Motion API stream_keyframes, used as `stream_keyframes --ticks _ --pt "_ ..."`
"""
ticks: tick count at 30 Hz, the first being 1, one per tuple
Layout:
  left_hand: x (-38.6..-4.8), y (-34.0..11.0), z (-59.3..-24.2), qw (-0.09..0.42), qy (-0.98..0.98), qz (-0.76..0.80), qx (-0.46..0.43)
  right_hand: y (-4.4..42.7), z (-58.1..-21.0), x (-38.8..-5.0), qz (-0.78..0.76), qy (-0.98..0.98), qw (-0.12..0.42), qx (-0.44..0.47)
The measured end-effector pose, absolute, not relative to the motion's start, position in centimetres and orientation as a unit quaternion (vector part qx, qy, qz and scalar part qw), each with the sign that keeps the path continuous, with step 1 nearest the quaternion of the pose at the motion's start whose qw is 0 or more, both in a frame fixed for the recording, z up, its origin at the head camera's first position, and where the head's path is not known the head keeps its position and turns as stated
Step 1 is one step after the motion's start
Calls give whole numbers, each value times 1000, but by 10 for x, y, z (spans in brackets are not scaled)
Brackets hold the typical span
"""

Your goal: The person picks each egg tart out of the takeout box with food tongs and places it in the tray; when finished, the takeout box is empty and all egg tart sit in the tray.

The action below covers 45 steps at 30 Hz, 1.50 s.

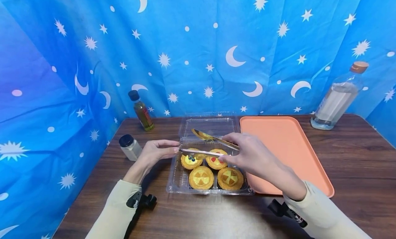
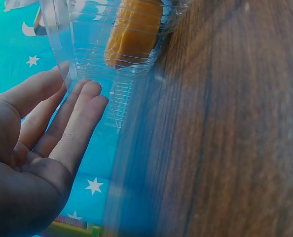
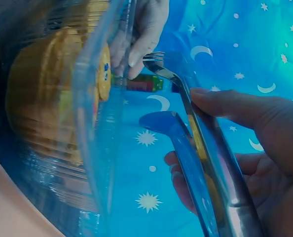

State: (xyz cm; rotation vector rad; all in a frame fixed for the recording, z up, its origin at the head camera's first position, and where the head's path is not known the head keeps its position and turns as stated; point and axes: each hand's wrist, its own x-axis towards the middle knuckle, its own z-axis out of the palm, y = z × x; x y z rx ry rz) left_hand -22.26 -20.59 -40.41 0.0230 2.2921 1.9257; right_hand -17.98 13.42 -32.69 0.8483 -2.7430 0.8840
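Observation:
In the head view, a clear plastic clamshell box (image 1: 174, 184) lies with its lid (image 1: 210, 124) folded back. Inside sit several tarts; the back-left tart (image 1: 187, 163) has blue bits on top, the back-right tart (image 1: 216, 161) red ones, and the front-left tart (image 1: 201, 178) a crossed pattern. My left hand (image 1: 154, 156) pinches the box's left rim between thumb and fingers, seen close in the left wrist view. My right hand (image 1: 255, 153) grips metal serving tongs (image 3: 188, 111), one end forked and the other spoon-shaped. Their ends are spread apart over the back tarts.
An orange tray (image 1: 278, 143) lies right of the box. At the far right stands a large clear bottle (image 1: 335, 101). A small oil bottle (image 1: 143, 113) and a black-capped jar (image 1: 131, 148) stand on the left. Behind hangs a blue patterned cloth (image 1: 198, 60).

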Motion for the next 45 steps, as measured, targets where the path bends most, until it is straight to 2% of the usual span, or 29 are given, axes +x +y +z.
stream_keyframes --ticks 28,45 --pt "-220 -207 -401 74 780 621 15 117 -344 -181 269 -918 23 290" --pt "-220 -205 -404 73 785 615 13 114 -353 -179 259 -920 37 291"
